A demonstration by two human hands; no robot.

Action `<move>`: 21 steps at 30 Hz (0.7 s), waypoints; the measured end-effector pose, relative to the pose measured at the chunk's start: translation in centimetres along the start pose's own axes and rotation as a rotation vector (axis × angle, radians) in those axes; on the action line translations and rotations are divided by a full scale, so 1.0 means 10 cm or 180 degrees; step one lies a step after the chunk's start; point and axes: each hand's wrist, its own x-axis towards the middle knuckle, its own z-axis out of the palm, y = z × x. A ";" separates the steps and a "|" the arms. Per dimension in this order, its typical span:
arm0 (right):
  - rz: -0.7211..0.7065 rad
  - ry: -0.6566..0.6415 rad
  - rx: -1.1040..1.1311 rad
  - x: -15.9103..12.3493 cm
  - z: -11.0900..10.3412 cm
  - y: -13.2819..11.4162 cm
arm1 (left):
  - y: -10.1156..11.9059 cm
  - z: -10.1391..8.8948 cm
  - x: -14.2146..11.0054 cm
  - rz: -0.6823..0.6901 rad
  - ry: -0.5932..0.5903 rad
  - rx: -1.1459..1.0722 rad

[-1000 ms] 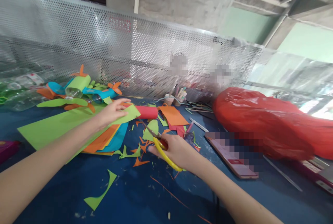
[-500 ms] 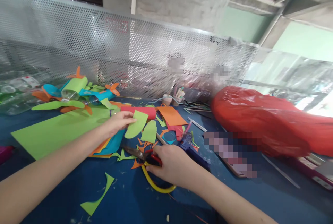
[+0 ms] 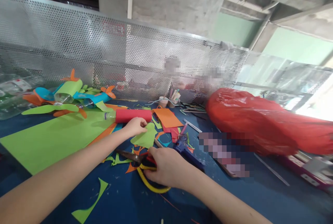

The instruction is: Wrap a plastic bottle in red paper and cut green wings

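Observation:
My left hand (image 3: 135, 127) has its fingers closed at the upper left edge of a cut green paper piece (image 3: 146, 137). In that spot green pieces seem to overlap; I cannot tell how many. My right hand (image 3: 168, 166) is wrapped round the handles of a pair of scissors (image 3: 134, 156) with a yellow loop and a red inner grip. The scissor blades point left, over orange and green paper scraps (image 3: 132, 168). Just behind my left hand lies a plastic bottle wrapped in red paper (image 3: 133, 115).
A large green sheet (image 3: 57, 134) covers the left of the blue table, below bottle models with paper propellers (image 3: 69, 108). Right of my hands lie a blue glue gun (image 3: 189, 154) and an orange sheet (image 3: 168, 117). A red plastic bag (image 3: 255, 120) sits at the right.
My left hand has moved right with its green paper piece, onto the other green piece beside it. My right hand still holds the scissors. The view has shifted slightly.

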 end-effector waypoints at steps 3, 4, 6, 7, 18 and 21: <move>0.0099 0.0002 0.0019 0.00 -0.01 0.02 | -0.01 -0.07 -0.03 0.0032 0.0125 -0.0255; 0.0171 0.0002 0.0019 0.00 -0.03 0.03 | -0.01 -0.13 -0.06 0.0032 0.0171 -0.0370; 0.0393 0.0014 0.0027 -0.01 -0.09 0.06 | 0.00 -0.27 -0.13 0.0012 0.0244 -0.0613; 0.0537 0.0032 0.0022 -0.01 -0.12 0.08 | 0.02 -0.35 -0.17 0.0001 0.0282 -0.0733; 0.1599 0.0451 -0.0093 0.21 -0.21 0.50 | -0.14 -0.63 -0.59 -0.0155 0.0196 -0.0700; 0.1614 0.0547 0.0001 0.31 -0.15 0.54 | -0.24 -0.45 -0.63 0.0050 0.0034 -0.0479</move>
